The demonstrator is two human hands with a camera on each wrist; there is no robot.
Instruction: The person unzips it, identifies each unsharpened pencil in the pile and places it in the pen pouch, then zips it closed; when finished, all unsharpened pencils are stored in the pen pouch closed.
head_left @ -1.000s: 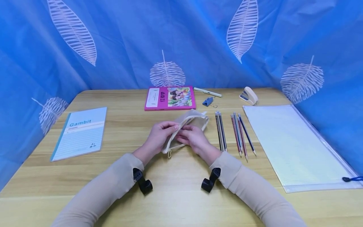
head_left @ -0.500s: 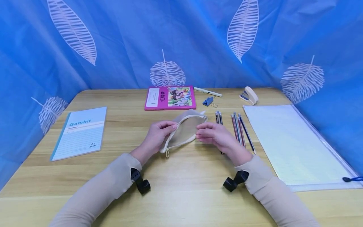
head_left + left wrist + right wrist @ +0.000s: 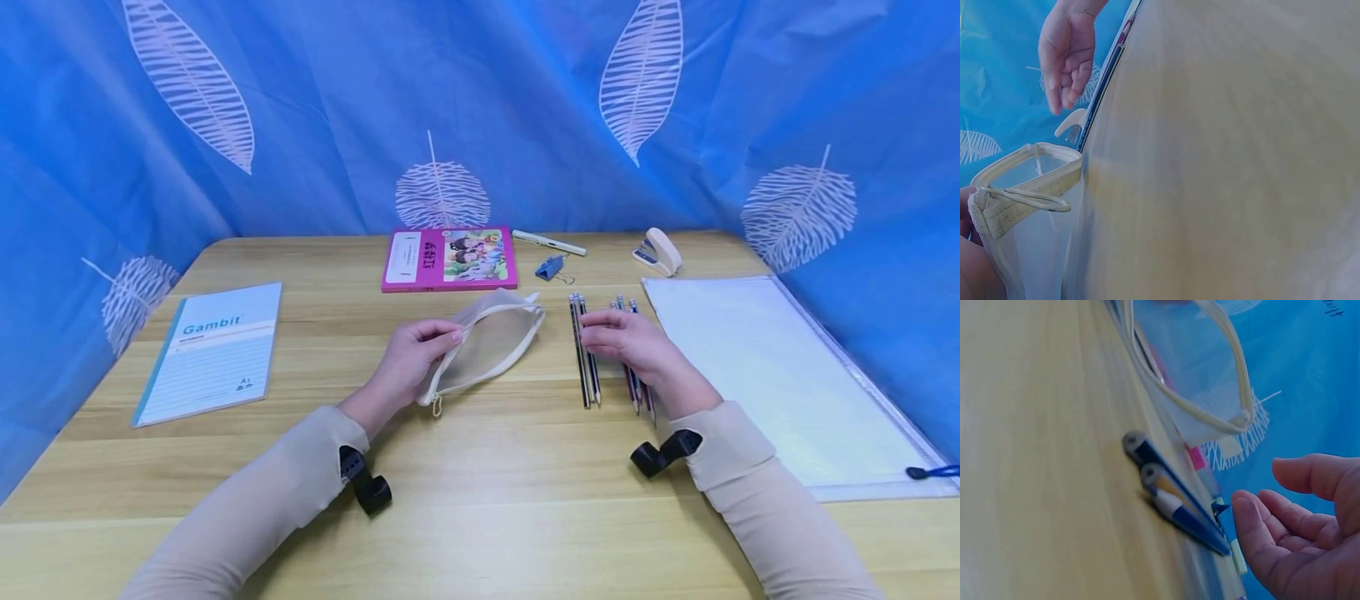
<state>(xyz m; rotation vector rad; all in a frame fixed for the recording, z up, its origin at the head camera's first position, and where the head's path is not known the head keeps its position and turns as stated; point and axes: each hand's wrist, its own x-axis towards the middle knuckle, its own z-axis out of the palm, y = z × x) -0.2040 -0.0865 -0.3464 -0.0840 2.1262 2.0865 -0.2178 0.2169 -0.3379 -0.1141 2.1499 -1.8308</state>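
A small see-through zip pouch (image 3: 491,342) with a cream zipper edge gapes wide at the middle of the table. My left hand (image 3: 411,360) pinches its near left rim between thumb and fingers. In the left wrist view the zipper pull (image 3: 1029,199) dangles from the pouch corner. My right hand (image 3: 637,348) is over the pencils, its fingers loosely bent and nothing in them. Just left of its fingertips lies a bundle of dark pencils (image 3: 583,358); beneath it a second group of pencils (image 3: 636,387) is partly hidden. The right wrist view shows pencil ends (image 3: 1169,503) below the relaxed fingers.
At the left lies a Gambit notebook (image 3: 213,354). Along the back are a pink book (image 3: 450,260), a pale green pen (image 3: 549,243), a blue binder clip (image 3: 551,267) and a cream stapler (image 3: 660,252). A large white zip folder (image 3: 780,383) covers the right side.
My right hand has left the pouch opening and moved right to the pencils. The pouch mouth now stands wider, and my left hand keeps its hold, shifting slightly left.
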